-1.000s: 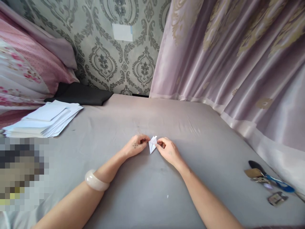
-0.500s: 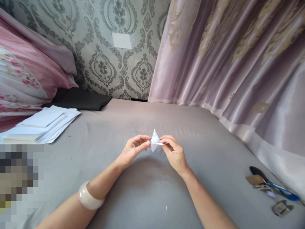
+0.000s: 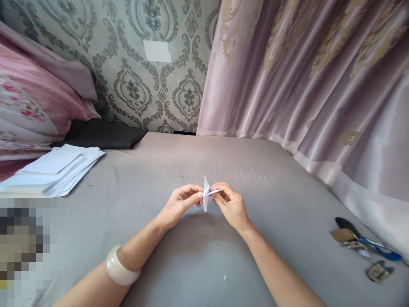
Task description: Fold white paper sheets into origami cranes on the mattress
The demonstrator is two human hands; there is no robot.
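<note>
Between my two hands a small folded piece of white paper is held up above the grey sheet, with pointed flaps sticking up, down and to the right. My left hand pinches its left side between thumb and fingers. On the right side, my right hand grips a flap with thumb and fingertips. The fingers cover part of the folds. A pale bangle sits around my left forearm.
A stack of white paper lies at the left, with a folded black cloth behind it. On the right are a blue-handled tool, keys and a small metallic object. Pink curtains hang along the right.
The folded paper has turned between my fingers, so its upright flaps now look narrower, almost edge-on. Both hands keep their pinch. The view has shifted slightly.
</note>
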